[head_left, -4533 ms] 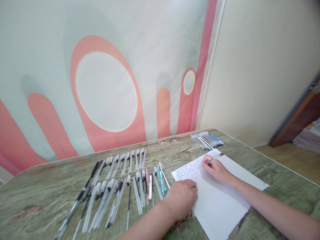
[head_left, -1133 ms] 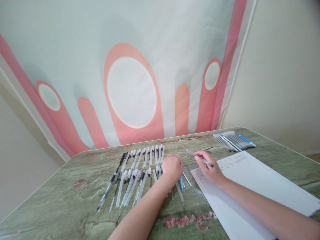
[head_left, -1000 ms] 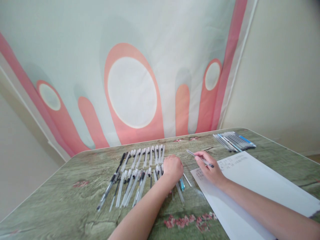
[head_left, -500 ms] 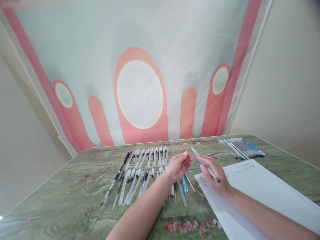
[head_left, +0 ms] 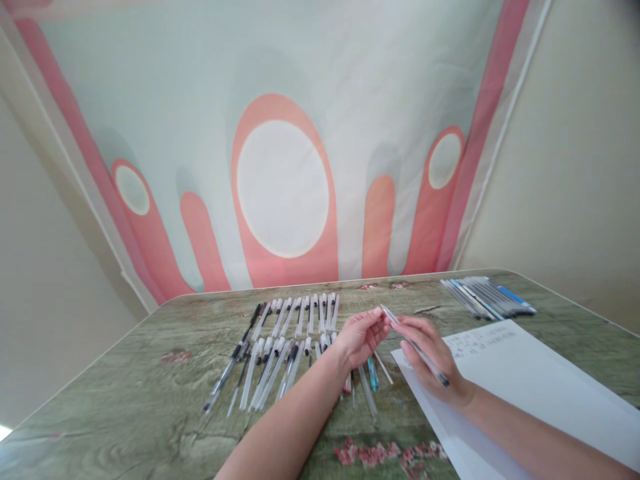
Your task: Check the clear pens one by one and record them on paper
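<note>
My right hand (head_left: 435, 360) grips a clear-barrelled pen (head_left: 434, 367), its point slanting up and away to the left and its dark end toward me. Close to that point, my left hand (head_left: 363, 337) has thumb and fingers pinched together. Whether anything small sits in that pinch, or whether it touches the pen, I cannot make out. Below the left hand lie a turquoise pen (head_left: 373, 375), a thin white stick (head_left: 384, 367) and a clear tube (head_left: 367, 393). Under the right forearm is a white paper sheet (head_left: 530, 387) with rows of handwriting near its top.
Left of my hands, clear pen barrels and caps lie in two rows, a back row (head_left: 300, 317) and a front row (head_left: 270, 377), beside long black pens (head_left: 233, 360). Grey and blue pens (head_left: 485, 297) lie side by side at the back right. A printed cloth (head_left: 285, 187) hangs behind the table.
My two hands have come closer together, and the pen's point now reaches the left fingertips. The pen's dark end has shifted slightly right and down.
</note>
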Action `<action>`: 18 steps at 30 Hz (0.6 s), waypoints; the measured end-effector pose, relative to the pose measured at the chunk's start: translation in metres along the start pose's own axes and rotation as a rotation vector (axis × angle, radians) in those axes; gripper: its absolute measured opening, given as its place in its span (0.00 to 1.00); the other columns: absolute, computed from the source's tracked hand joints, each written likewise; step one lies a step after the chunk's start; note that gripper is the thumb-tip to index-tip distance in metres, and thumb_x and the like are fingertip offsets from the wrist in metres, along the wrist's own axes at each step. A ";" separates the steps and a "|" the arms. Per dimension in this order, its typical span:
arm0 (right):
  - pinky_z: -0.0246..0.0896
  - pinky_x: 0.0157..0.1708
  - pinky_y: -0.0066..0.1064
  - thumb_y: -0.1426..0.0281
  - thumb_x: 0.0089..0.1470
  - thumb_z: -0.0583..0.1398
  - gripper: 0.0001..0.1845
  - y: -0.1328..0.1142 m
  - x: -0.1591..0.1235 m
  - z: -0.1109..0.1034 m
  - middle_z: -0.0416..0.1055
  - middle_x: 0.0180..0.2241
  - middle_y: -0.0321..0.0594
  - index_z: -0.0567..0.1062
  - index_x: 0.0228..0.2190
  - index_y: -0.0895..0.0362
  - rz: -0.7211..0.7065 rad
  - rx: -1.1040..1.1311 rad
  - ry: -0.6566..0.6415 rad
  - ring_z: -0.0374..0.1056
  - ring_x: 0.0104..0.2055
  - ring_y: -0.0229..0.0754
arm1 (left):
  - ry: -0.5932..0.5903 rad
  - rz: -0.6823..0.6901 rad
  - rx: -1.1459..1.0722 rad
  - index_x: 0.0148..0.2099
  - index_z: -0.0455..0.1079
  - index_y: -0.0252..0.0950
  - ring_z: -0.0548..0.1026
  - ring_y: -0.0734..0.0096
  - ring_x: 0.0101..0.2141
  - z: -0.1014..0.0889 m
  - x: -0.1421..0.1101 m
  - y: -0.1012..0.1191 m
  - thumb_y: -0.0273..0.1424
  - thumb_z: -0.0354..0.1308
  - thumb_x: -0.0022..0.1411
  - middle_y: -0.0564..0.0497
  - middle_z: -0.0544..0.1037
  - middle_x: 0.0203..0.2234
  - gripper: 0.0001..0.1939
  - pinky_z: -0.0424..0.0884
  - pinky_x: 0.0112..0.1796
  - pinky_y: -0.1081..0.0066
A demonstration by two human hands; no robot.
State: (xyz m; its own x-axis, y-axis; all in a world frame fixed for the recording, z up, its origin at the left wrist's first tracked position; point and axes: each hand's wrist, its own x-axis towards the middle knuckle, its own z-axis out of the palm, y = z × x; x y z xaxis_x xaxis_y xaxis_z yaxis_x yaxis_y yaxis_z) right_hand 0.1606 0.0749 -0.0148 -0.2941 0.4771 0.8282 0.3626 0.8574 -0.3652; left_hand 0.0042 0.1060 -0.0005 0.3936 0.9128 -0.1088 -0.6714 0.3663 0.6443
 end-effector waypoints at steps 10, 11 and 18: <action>0.59 0.49 0.44 0.74 0.54 0.52 0.17 -0.001 0.002 0.003 0.63 0.46 0.44 0.68 0.45 0.53 0.176 0.148 0.059 0.60 0.50 0.47 | 0.041 0.003 -0.024 0.34 0.71 0.25 0.75 0.76 0.28 -0.004 0.003 0.001 0.24 0.57 0.55 0.45 0.77 0.26 0.05 0.72 0.32 0.80; 0.60 0.48 0.43 0.74 0.54 0.52 0.16 -0.001 0.002 0.003 0.63 0.45 0.44 0.68 0.45 0.53 0.199 0.171 0.073 0.61 0.49 0.47 | 0.045 0.002 -0.026 0.34 0.70 0.25 0.75 0.76 0.28 -0.004 0.003 0.001 0.24 0.57 0.55 0.45 0.77 0.26 0.05 0.72 0.33 0.80; 0.64 0.46 0.42 0.70 0.57 0.50 0.17 -0.001 0.002 0.004 0.63 0.48 0.44 0.68 0.47 0.53 0.282 0.294 0.060 0.61 0.49 0.47 | 0.059 0.022 -0.042 0.33 0.70 0.26 0.76 0.76 0.29 -0.008 0.006 0.000 0.23 0.57 0.55 0.46 0.77 0.27 0.04 0.72 0.35 0.78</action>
State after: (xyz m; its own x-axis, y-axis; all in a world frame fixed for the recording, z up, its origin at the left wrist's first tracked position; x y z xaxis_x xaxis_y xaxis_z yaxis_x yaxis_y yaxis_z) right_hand 0.1559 0.0762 -0.0145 -0.1638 0.6964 0.6987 0.1506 0.7176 -0.6800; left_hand 0.0011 0.1132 -0.0074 0.3411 0.9295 -0.1402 -0.7060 0.3518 0.6146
